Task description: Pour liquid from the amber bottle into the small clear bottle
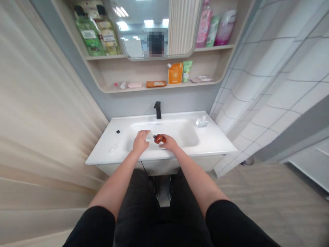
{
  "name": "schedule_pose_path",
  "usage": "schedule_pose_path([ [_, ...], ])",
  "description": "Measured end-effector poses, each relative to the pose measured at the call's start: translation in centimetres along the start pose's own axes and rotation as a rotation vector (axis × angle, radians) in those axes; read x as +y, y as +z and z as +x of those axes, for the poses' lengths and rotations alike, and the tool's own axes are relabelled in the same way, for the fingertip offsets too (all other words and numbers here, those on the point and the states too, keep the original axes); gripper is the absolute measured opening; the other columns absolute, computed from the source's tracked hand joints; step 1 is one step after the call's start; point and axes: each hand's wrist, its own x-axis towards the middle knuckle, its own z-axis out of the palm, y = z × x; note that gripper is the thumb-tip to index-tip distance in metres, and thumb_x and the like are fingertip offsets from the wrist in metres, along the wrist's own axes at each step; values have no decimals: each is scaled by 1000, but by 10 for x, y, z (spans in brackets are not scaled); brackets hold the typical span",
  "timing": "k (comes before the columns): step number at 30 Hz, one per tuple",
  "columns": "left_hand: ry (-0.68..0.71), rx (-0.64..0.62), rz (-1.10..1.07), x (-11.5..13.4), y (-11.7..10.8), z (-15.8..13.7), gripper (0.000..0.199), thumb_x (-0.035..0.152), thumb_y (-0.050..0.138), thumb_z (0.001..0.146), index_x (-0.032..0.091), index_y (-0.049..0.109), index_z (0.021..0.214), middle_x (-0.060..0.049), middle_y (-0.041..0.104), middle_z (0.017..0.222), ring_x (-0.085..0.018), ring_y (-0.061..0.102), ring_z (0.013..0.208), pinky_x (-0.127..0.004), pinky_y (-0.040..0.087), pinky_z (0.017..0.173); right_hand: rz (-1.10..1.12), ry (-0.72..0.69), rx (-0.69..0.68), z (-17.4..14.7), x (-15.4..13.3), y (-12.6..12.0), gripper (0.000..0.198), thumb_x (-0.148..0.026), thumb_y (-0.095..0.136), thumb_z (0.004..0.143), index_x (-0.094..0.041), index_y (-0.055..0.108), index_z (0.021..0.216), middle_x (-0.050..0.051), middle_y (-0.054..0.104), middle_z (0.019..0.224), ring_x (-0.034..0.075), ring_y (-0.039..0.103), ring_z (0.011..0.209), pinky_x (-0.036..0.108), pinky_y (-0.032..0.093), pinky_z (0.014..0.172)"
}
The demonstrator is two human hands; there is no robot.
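Note:
Over the white sink basin, my right hand is closed around an amber-brown bottle. The bottle lies tilted, its dark neck pointing left toward my left hand. My left hand is curled round a small clear container, whose exact kind I cannot make out. The bottle's neck is right beside the container; whether they touch is too small to tell. A small black cap-like piece rests on the left counter. Near the counter's front left, a faint clear or whitish item is hard to make out.
Behind the basin stands a black faucet. A clear glass-like container sits on the right counter. Above, a shelf carries an orange pouch, a green tube and several small items. A curtain hangs at left.

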Motion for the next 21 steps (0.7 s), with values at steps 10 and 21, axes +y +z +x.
schedule_pose_path([
  [10,52,-1,31,2,-8,8,80,0,67,77,25,66,153,-11,68,146,-33,58,144,-48,53,127,27,-7,25,0,1,0,83,-28,102,69,-26,70,146,8,81,132,32,78,117,44,59,108],
  [21,76,-34,57,5,-16,17,80,0,65,77,25,67,153,-12,68,147,-33,58,144,-48,54,127,48,-7,36,0,-1,-1,85,-29,102,69,-25,69,147,9,81,135,33,77,119,45,59,109],
])
